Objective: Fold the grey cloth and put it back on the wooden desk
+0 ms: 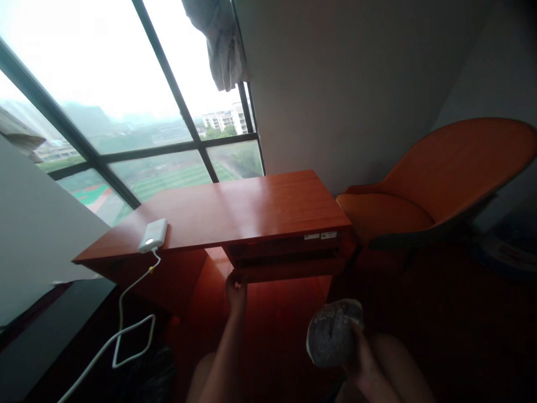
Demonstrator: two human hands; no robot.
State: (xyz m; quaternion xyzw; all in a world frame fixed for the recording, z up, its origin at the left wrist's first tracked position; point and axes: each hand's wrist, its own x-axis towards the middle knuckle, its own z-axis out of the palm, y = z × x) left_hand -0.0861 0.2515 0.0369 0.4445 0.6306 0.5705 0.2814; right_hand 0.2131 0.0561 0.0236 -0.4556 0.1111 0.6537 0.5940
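Note:
My left hand point(236, 288) reaches forward under the desk, its fingers curled at the left end of the low wooden drawer front point(289, 271). Above that front is a dark gap below the desk top point(251, 204). My right hand point(361, 350) is closed on a rounded grey fabric item point(333, 334) with a pale edge and a crease down its middle. It hangs above the floor, right of the drawer and apart from it. The dim light hides what kind of fabric item it is.
A white power adapter point(153, 234) lies on the desk's left part, its white cable point(121, 313) trailing down to the lower left. An orange chair point(440, 179) stands right of the desk. Behind are a window point(138, 129) and a grey wall point(335, 84). My knees are below.

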